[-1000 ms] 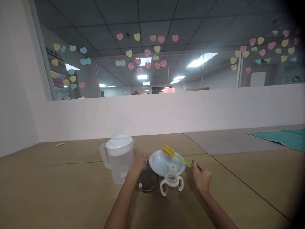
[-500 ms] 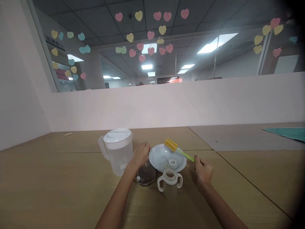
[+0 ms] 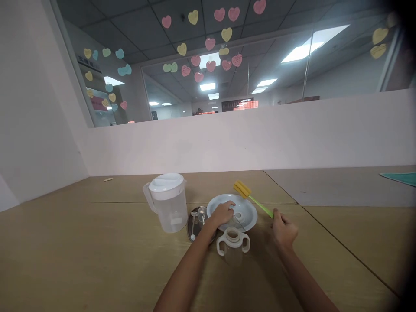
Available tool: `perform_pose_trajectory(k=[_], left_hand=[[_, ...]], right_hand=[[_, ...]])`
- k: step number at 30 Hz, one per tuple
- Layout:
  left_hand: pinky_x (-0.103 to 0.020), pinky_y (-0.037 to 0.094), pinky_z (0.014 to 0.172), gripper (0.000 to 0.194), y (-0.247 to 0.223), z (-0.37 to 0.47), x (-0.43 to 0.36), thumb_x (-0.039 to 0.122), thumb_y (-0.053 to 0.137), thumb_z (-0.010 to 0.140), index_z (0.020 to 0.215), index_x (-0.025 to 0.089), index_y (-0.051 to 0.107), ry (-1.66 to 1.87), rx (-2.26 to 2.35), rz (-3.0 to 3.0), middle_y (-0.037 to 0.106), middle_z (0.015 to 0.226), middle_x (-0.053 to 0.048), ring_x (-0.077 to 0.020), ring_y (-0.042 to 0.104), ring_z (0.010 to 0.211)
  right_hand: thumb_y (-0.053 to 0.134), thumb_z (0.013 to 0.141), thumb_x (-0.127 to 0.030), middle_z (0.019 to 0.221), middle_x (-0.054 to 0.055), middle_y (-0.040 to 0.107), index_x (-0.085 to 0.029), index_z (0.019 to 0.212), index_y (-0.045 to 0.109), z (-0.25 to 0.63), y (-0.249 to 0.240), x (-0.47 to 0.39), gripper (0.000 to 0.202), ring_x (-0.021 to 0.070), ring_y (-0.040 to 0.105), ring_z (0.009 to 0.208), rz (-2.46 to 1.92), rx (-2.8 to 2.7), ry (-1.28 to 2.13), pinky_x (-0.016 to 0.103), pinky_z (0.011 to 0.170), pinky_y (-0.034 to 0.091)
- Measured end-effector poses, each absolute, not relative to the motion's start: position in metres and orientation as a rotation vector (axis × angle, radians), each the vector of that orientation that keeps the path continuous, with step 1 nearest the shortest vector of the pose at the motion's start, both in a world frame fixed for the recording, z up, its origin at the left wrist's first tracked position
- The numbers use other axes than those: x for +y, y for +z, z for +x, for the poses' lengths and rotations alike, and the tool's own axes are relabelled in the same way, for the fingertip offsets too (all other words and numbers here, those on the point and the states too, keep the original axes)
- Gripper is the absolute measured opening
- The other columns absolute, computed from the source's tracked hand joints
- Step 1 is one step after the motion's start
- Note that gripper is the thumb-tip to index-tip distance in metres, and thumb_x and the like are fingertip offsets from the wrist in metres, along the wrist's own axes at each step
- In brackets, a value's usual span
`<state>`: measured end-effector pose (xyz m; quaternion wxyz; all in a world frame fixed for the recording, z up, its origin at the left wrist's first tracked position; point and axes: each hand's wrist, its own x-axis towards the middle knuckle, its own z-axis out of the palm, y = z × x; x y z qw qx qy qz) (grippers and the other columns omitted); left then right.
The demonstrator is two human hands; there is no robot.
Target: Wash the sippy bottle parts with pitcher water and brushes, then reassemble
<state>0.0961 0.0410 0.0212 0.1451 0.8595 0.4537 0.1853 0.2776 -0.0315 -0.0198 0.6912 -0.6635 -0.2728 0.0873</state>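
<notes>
My right hand (image 3: 283, 229) grips the green handle of a bottle brush (image 3: 251, 196) with a yellow sponge head, held over the far right rim of a white plate (image 3: 248, 213). My left hand (image 3: 222, 213) rests over the plate's left side, fingers curled near a small white ring (image 3: 238, 215) lying on it; whether it grips anything is unclear. A clear baby bottle with white side handles (image 3: 233, 244) stands just in front of the plate. A glass lid (image 3: 195, 221) lies left of the plate.
A translucent white pitcher with a lid (image 3: 168, 201) stands left of the glass lid. The wooden table (image 3: 97, 255) ends at a low white partition (image 3: 247, 134). A teal cloth (image 3: 401, 177) lies at the far right edge. A small stick (image 3: 108, 179) lies at the back left.
My left hand has moved right, from the glass lid beside the pitcher onto the plate. My right hand keeps hold of the brush. The view has shifted left.
</notes>
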Motion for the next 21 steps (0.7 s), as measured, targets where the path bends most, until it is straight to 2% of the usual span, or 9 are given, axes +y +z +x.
perform_pose_trajectory(k=[3,7,11,14,18,21], left_hand=[[-0.029,0.043,0.085,0.04,0.022,0.103,0.047,0.007,0.036,0.077,0.107,0.016,0.06,0.548,1.355,2.496,0.065,0.098,-0.009,-0.0189,0.058,0.094],[-0.029,0.047,0.072,0.037,0.022,0.105,0.053,0.007,0.041,0.074,0.101,0.015,0.065,0.437,1.353,2.519,0.066,0.074,-0.006,-0.0176,0.061,0.072],[-0.031,0.045,0.078,0.03,0.022,0.105,0.053,0.013,0.044,0.074,0.092,0.017,0.068,0.402,1.376,2.583,0.063,0.092,-0.009,-0.0204,0.06,0.084],[-0.035,0.045,0.077,0.026,0.021,0.105,0.048,0.02,0.046,0.075,0.086,0.018,0.069,0.383,1.421,2.63,0.058,0.102,-0.011,-0.0227,0.059,0.085],[-0.035,0.047,0.071,0.022,0.021,0.104,0.04,0.027,0.057,0.068,0.086,0.02,0.067,0.312,1.41,2.682,0.055,0.103,-0.01,-0.0222,0.059,0.079],[-0.034,0.046,0.073,0.02,0.025,0.103,0.039,0.031,0.056,0.071,0.082,0.018,0.066,0.291,1.4,2.716,0.056,0.097,-0.01,-0.0224,0.058,0.083]], right_hand=[[0.045,0.071,-0.047,0.036,-0.003,0.035,-0.019,0.043,0.046,0.277,-0.019,-0.032,0.04,0.0135,0.038,0.044,-1.484,-0.591,0.231,0.026,0.046,0.032],[0.045,0.07,-0.049,0.035,-0.002,0.035,-0.018,0.042,0.047,0.28,-0.021,-0.03,0.041,0.0142,0.039,0.045,-1.468,-0.604,0.217,0.027,0.045,0.031],[0.045,0.07,-0.048,0.036,-0.001,0.037,-0.018,0.042,0.049,0.282,-0.021,-0.029,0.041,0.0141,0.039,0.045,-1.478,-0.592,0.211,0.027,0.046,0.031],[0.045,0.07,-0.048,0.037,-0.001,0.037,-0.018,0.042,0.048,0.282,-0.021,-0.028,0.041,0.0143,0.039,0.046,-1.484,-0.588,0.22,0.027,0.046,0.031],[0.045,0.07,-0.048,0.036,-0.002,0.035,-0.018,0.044,0.049,0.282,-0.022,-0.028,0.04,0.0142,0.038,0.045,-1.481,-0.583,0.236,0.027,0.045,0.03],[0.046,0.069,-0.048,0.036,-0.003,0.035,-0.018,0.044,0.048,0.281,-0.021,-0.028,0.04,0.0136,0.038,0.045,-1.476,-0.579,0.242,0.026,0.045,0.03]])
